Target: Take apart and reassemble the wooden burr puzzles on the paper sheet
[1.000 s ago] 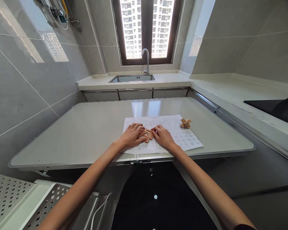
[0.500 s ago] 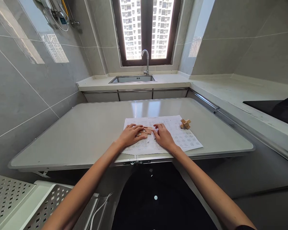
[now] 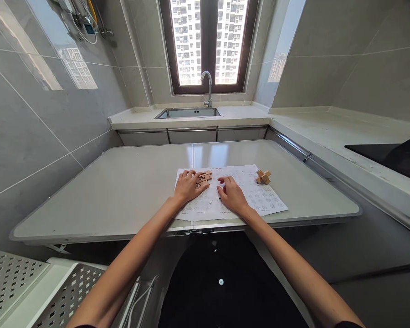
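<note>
A sheet of paper (image 3: 232, 207) printed with small diagrams lies on the table. My left hand (image 3: 187, 186) spans several notched wooden puzzle pieces (image 3: 205, 177) on its left half, thumb on the near side and fingers on the far side. The palm and fingers hide part of them. On the middle of the paper rests my right hand (image 3: 233, 195), its fingers loosely bent and apart from the thumb, with nothing visible in it. An interlocked wooden burr puzzle (image 3: 263, 177) sits at the paper's right edge.
The white folding table (image 3: 89, 196) has a centre seam. Behind it are a counter with a sink (image 3: 187, 113) and a faucet (image 3: 209, 89). A black item (image 3: 392, 152) lies on the right counter. A perforated white chair (image 3: 17, 282) stands at lower left.
My left hand has shifted slightly away from me, and the wooden pieces have moved up and left with it, now tilted and farther from my right hand. My right hand stays put.
</note>
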{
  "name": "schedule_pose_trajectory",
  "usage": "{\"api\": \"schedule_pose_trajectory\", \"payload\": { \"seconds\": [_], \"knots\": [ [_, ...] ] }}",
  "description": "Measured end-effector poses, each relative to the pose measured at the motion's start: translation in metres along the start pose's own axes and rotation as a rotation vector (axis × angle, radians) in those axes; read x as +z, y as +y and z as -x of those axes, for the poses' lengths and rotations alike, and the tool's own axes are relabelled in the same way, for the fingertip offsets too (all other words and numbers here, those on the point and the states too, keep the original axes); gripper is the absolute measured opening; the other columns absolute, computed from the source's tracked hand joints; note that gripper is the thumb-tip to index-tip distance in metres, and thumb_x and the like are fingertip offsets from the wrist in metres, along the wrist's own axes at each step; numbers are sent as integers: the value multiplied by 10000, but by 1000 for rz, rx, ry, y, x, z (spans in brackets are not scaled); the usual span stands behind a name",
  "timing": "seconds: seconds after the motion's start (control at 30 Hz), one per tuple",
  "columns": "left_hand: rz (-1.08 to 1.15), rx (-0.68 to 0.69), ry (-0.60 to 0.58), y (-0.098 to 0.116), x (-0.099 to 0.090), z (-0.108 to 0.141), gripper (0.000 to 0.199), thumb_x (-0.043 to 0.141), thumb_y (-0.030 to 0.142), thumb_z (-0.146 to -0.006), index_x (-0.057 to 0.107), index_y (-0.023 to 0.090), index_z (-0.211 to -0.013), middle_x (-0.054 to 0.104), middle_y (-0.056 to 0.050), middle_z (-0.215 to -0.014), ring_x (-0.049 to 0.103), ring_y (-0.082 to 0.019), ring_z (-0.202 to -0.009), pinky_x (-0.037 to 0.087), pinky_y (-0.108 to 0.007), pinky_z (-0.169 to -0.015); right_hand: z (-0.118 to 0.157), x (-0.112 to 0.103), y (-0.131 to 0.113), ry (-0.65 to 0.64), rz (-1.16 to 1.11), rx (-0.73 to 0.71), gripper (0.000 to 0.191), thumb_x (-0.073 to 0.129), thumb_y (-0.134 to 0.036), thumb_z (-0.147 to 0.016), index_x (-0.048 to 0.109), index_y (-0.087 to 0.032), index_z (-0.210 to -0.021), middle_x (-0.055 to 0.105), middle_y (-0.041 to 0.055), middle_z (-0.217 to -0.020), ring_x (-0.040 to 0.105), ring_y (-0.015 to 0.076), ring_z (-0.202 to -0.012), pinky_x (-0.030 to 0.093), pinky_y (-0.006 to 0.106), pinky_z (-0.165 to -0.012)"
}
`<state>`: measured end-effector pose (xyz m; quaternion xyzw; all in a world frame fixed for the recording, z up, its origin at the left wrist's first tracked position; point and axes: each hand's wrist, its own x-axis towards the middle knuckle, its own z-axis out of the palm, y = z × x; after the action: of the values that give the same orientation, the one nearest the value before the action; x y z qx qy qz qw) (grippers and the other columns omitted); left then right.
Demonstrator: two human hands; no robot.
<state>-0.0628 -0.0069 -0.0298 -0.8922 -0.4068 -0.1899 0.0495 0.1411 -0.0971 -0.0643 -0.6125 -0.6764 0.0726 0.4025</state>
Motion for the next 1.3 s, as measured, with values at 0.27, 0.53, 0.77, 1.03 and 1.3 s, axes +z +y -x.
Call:
{"api": "schedule_pose_trajectory", "payload": {
  "seconds": [0.27, 0.53, 0.77, 1.03, 1.3],
  "knots": [
    [24, -22, -164, -7, 6, -4, 598, 387, 635, -1029, 503, 363, -1549, 505, 27, -1615, 468, -373, -1437, 352, -520, -1176, 1, -1, -2, -31, 10, 10, 262, 518, -234, -1003, 583, -181, -1251, 628, 108, -1196, 649, 169, -688, 533, 363, -733],
    [-9, -179, -32, -11, 3, -5, 501, 521, 611, -980, 709, 291, -1318, 644, -38, -1483, 556, -375, -1311, 405, -525, -1103, 1, -2, -2, -31, 30, -5, 252, 522, -207, -1000, 588, -180, -1241, 633, 97, -1181, 652, 169, -726, 521, 346, -722],
    [-40, -312, 49, -30, 1, -3, 528, 569, 637, -941, 715, 197, -1193, 729, -163, -1280, 596, -397, -1201, 433, -517, -1003, 2, -2, -2, -44, 27, -1, 249, 522, -199, -995, 590, -183, -1235, 635, 92, -1180, 647, 166, -725, 517, 342, -718],
    [-77, -385, 173, -35, 3, 0, 656, 576, 733, -883, 673, 158, -1184, 695, -211, -1233, 578, -413, -1179, 403, -533, -1007, 2, -5, -6, -42, -2, 4, 243, 522, -216, -990, 598, -195, -1220, 648, 100, -1176, 651, 181, -752, 532, 355, -758],
    [49, -87, 156, -12, -19, 24, 454, 606, 544, -969, 613, 206, -1273, 635, -155, -1363, 538, -349, -1284, 414, -486, -1087, 8, -22, 4, 11, -112, -6, 220, 518, -266, -987, 636, -193, -1159, 661, 89, -1140, 663, 194, -792, 535, 364, -787]
  ]
}}
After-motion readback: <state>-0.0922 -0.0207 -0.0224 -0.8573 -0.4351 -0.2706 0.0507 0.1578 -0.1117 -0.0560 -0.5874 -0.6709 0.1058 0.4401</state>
